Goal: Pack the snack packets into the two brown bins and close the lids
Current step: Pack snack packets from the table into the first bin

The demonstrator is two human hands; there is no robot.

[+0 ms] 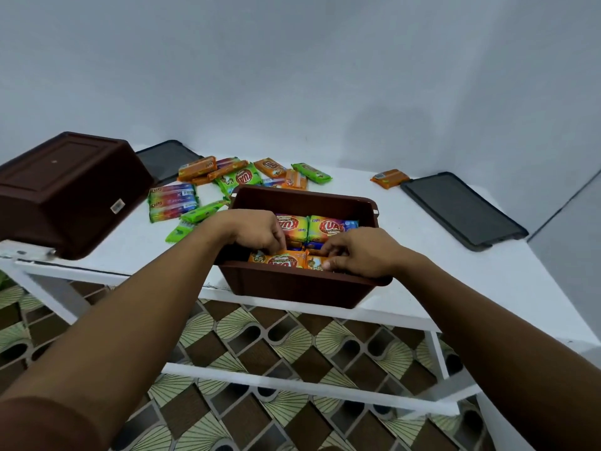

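Observation:
An open brown bin (302,289) stands at the white table's front edge with snack packets packed inside. Both hands reach into its near side. My left hand (257,231) pinches the top edge of an orange packet (279,258). My right hand (357,253) grips a second orange packet (314,262) beside it. Behind them rainbow-coloured packets (325,227) stand upright in the bin. A second brown bin (65,190) lies upside down at the left. Loose orange, green and rainbow packets (240,179) lie scattered behind the open bin. One orange packet (388,178) lies apart at the right.
Two dark grey lids lie flat on the table: one at the right (461,211), one at the back left (169,159) partly behind the upturned bin. A white wall closes the back. The table's white frame (292,382) stands over a patterned floor.

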